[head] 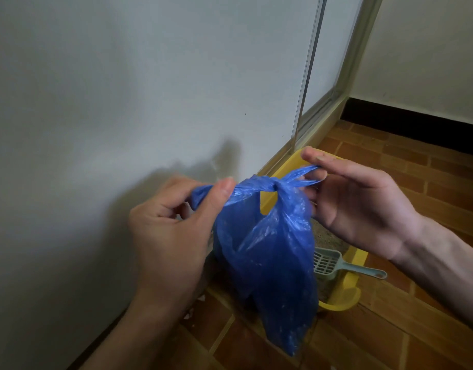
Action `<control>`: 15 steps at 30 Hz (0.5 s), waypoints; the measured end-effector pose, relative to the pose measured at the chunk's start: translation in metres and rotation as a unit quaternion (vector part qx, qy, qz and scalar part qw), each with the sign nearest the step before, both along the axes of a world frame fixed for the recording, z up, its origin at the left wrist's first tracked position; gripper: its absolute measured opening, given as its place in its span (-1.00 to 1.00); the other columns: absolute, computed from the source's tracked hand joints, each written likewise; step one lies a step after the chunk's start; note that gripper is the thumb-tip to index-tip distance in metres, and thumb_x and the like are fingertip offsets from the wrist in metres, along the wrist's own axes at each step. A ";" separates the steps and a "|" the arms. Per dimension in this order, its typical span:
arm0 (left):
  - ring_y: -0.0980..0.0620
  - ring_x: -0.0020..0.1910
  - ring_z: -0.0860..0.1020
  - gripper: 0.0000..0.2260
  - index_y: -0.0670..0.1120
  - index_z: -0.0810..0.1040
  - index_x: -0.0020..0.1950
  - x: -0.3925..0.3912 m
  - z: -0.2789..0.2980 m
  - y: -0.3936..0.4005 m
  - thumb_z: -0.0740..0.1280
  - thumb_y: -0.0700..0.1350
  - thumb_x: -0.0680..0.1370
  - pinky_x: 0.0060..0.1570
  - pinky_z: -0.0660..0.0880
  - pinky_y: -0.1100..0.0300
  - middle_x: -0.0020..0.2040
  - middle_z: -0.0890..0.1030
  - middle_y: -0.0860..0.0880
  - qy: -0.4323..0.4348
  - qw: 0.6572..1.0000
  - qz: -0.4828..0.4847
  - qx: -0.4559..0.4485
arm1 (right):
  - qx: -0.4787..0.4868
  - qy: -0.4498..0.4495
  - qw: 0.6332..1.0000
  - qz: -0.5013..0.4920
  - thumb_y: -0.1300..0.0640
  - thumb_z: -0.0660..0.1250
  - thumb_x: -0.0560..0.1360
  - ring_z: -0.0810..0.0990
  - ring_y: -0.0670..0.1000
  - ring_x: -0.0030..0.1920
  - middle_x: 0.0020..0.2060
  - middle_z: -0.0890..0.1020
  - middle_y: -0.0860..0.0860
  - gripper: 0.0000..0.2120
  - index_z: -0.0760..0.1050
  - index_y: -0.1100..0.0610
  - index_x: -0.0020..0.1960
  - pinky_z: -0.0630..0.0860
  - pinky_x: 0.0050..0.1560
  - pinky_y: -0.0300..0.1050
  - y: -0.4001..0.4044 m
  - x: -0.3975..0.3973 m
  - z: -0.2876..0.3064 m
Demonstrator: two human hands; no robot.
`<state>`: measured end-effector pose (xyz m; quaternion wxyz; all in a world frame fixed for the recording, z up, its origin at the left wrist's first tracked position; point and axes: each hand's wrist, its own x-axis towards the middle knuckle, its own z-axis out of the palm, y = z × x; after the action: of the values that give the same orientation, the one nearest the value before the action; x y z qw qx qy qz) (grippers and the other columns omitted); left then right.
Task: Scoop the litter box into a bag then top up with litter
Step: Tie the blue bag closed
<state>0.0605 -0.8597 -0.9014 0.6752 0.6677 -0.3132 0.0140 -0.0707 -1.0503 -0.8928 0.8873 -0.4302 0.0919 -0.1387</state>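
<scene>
Bag: a thin, crinkled blue plastic bag [272,252] hangs in the air between both hands, in front of the litter box; its two handles are tied in a knot at the top, and its lower part sags full.
Left hand: the left hand [168,231] pinches one twisted handle end between thumb and curled fingers, the grip closed on the plastic left of the knot.
Right hand: the right hand [361,206] pinches the other handle end between thumb and fingertips, palm turned toward the bag, right of the knot.
Litter box: a yellow plastic litter box [347,295] sits on the floor against the wall, mostly hidden behind the bag; grey-brown litter [328,236] shows inside it.
Scoop: a pale grey-green slotted plastic scoop [336,265] lies with its head inside the box and its handle sticking out over the near rim; it seems to rest on the litter, though the bag hides part of it.
Floor: brown brick-pattern tiles [390,329].
Wall: a plain white wall [123,89] on the left, meeting a metal sliding-door frame [334,89].
</scene>
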 end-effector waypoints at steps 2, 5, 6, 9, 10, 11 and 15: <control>0.04 -0.36 0.47 -0.81 -0.10 0.68 -0.30 0.001 0.003 -0.001 0.51 0.00 0.41 -0.33 0.43 0.29 -0.35 0.59 -0.21 0.115 0.992 -0.029 -0.039 | 0.039 -0.016 0.999 0.010 0.15 0.26 0.57 0.51 -0.03 -0.20 -0.26 0.44 -0.05 -0.90 0.44 0.06 0.08 0.48 -0.07 -0.18 0.002 0.001 0.003; 0.13 -0.35 0.45 -0.78 -0.05 0.63 -0.34 0.006 0.003 -0.002 0.49 0.05 0.41 -0.31 0.41 0.29 -0.36 0.53 -0.04 0.235 0.964 -0.095 -0.075 | 0.076 -0.028 0.997 0.002 0.17 0.25 0.54 0.39 -0.11 -0.26 -0.26 0.41 -0.07 -0.90 0.41 0.06 0.05 0.25 -0.09 -0.22 0.003 0.003 0.004; 0.10 -0.31 0.43 -0.77 -0.04 0.62 -0.32 0.008 0.003 -0.002 0.47 0.06 0.45 -0.28 0.38 0.24 -0.32 0.54 -0.05 0.261 0.955 -0.115 -0.079 | 0.075 -0.025 0.997 -0.004 0.18 0.24 0.54 0.33 -0.12 -0.28 -0.26 0.40 -0.08 -0.91 0.41 0.06 0.04 0.20 -0.13 -0.21 0.003 0.003 0.005; 0.06 -0.30 0.41 -0.73 -0.05 0.58 -0.26 0.014 0.002 -0.002 0.34 0.08 0.55 -0.24 0.27 0.12 -0.26 0.55 -0.04 0.327 0.927 -0.164 -0.081 | 0.066 -0.023 0.998 -0.011 0.20 0.21 0.55 0.21 -0.13 -0.33 -0.28 0.40 -0.08 -0.92 0.41 0.07 0.01 0.09 -0.19 -0.20 0.003 0.005 0.006; 0.06 -0.31 0.40 -0.72 -0.05 0.56 -0.24 0.016 0.002 -0.001 0.32 0.09 0.56 -0.22 0.25 0.09 -0.27 0.53 -0.03 0.342 0.920 -0.176 -0.079 | 0.060 -0.022 0.998 -0.014 0.21 0.21 0.54 0.18 -0.12 -0.36 -0.30 0.40 -0.08 -0.92 0.41 0.07 0.01 0.07 -0.20 -0.19 0.003 0.005 0.006; 0.06 -0.32 0.38 -0.72 -0.05 0.52 -0.21 0.017 0.002 -0.001 0.30 0.11 0.58 -0.21 0.23 0.07 -0.27 0.50 -0.02 0.353 0.913 -0.187 -0.078 | 0.052 -0.021 0.998 -0.018 0.21 0.21 0.53 0.15 -0.12 -0.39 -0.32 0.41 -0.08 -0.92 0.40 0.07 0.00 0.06 -0.20 -0.17 0.003 0.005 0.006; 0.06 -0.35 0.32 -0.67 -0.05 0.47 -0.23 0.019 0.002 0.001 0.23 0.11 0.64 -0.22 0.23 0.10 -0.31 0.43 -0.01 0.377 0.902 -0.202 -0.066 | 0.021 -0.017 0.999 -0.034 0.22 0.27 0.46 0.10 -0.10 -0.45 -0.36 0.43 -0.09 -0.87 0.39 0.07 -0.02 0.01 -0.18 -0.12 0.002 0.003 0.006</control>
<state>0.0800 -0.8584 -0.8995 0.7737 0.4997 -0.1618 -0.3543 -0.0680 -1.0487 -0.8868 0.8923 -0.4054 0.0945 -0.1745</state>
